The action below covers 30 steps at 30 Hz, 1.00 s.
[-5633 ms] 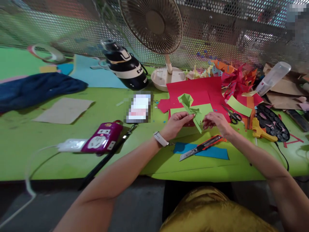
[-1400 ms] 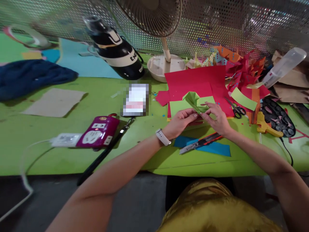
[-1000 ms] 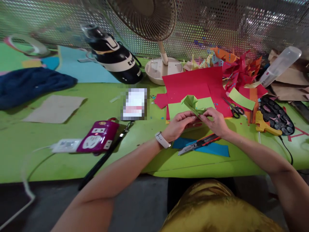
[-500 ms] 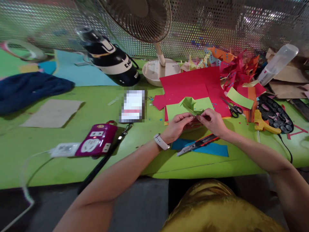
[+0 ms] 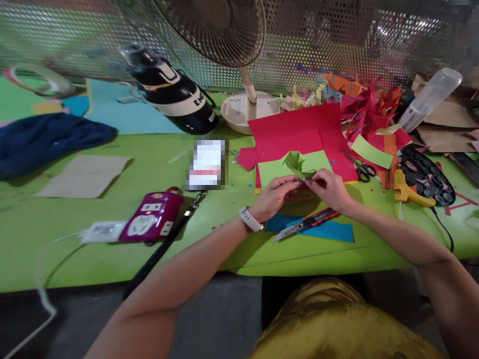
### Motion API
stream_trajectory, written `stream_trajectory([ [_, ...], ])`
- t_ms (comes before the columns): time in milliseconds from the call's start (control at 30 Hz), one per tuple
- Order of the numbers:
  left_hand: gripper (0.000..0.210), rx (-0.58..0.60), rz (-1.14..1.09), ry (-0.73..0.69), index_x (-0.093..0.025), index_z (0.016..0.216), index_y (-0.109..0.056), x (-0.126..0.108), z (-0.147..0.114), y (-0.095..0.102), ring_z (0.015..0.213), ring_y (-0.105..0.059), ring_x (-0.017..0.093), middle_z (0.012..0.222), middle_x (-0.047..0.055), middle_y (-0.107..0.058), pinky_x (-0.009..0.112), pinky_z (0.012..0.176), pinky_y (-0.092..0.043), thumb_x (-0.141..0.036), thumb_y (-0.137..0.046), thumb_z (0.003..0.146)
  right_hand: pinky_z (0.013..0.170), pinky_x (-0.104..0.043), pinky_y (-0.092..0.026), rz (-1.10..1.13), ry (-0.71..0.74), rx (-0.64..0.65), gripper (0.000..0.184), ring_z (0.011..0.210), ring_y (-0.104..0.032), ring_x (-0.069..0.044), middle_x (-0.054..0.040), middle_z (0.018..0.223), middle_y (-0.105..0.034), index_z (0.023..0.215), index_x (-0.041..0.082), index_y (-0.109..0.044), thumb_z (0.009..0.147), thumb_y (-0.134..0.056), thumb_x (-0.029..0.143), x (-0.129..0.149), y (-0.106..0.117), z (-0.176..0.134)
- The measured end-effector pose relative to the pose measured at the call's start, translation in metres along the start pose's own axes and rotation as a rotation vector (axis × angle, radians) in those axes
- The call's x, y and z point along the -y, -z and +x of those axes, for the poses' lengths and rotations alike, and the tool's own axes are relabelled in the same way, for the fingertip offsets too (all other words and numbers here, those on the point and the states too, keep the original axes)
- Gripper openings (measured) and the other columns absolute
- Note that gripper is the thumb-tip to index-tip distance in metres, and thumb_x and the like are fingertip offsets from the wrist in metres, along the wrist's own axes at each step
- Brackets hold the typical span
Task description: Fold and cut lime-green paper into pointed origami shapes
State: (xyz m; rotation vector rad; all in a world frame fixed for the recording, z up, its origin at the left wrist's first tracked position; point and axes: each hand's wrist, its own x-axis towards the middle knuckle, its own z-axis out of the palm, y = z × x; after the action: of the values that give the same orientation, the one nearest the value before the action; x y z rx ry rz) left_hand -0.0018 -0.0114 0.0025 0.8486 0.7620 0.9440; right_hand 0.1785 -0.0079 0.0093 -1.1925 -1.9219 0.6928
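Observation:
A folded green paper piece [image 5: 295,163], creased into pointed flaps, is pinched at its lower edge between my two hands. My left hand [image 5: 279,195] closes thumb and finger on its near left side. From the right, my right hand [image 5: 329,188] grips the same edge, with the fingertips of both hands almost touching. Behind the folded piece lies a flat light-green sheet [image 5: 269,172] on large red paper [image 5: 295,129]. Just below my hands, a utility knife [image 5: 307,224] with its blade out rests across a blue paper strip [image 5: 333,232].
Scissors [image 5: 362,169], a yellow glue gun [image 5: 409,192] and a black paint palette [image 5: 428,177] lie to the right. Folded colored papers [image 5: 370,104] pile up behind. A fan [image 5: 243,107], a black bottle [image 5: 183,102], a phone [image 5: 206,164] and a purple power strip [image 5: 151,217] stand or lie leftward.
The folded green paper has tilted slightly to the right at its top. Both hands keep their pinch in nearly the same place.

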Motion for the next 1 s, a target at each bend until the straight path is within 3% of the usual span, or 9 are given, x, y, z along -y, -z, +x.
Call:
stream_trajectory([
  [433,0.019,0.010,-0.004,0.002,-0.018,0.077,-0.074,0.0010,0.0003,0.0001,0.084,-0.074,0.023,0.081,0.004,-0.077,0.040,0.084,-0.060,-0.033,-0.080,0.068,0.061,-0.027,-0.039,-0.009,-0.024,0.008,0.027,0.065,-0.050,-0.014,0.0005,0.069,-0.055,0.070,0.021,-0.051,0.091,-0.060,0.037,-0.0011,-0.0012,-0.0011],
  [733,0.037,-0.002,0.009,0.038,-0.015,0.084,-0.075,-0.0006,-0.0023,-0.0034,0.089,-0.073,0.025,0.087,0.007,-0.078,0.043,0.091,-0.057,-0.046,-0.085,0.066,0.062,-0.027,-0.038,-0.039,-0.026,0.039,0.025,0.065,-0.050,-0.014,0.0002,0.069,-0.054,0.070,0.021,-0.050,0.090,-0.058,0.033,-0.0001,-0.0002,-0.0010],
  [1000,0.044,-0.032,0.146,-0.040,-0.015,0.084,-0.075,-0.0003,-0.0024,-0.0077,0.078,-0.071,0.022,0.079,0.005,-0.076,0.039,0.081,-0.058,-0.056,-0.081,0.068,0.064,-0.028,-0.040,-0.067,-0.035,0.045,0.029,0.066,-0.051,-0.014,-0.0005,0.070,-0.056,0.070,0.022,-0.049,0.091,-0.058,0.040,-0.0018,-0.0021,-0.0011],
])
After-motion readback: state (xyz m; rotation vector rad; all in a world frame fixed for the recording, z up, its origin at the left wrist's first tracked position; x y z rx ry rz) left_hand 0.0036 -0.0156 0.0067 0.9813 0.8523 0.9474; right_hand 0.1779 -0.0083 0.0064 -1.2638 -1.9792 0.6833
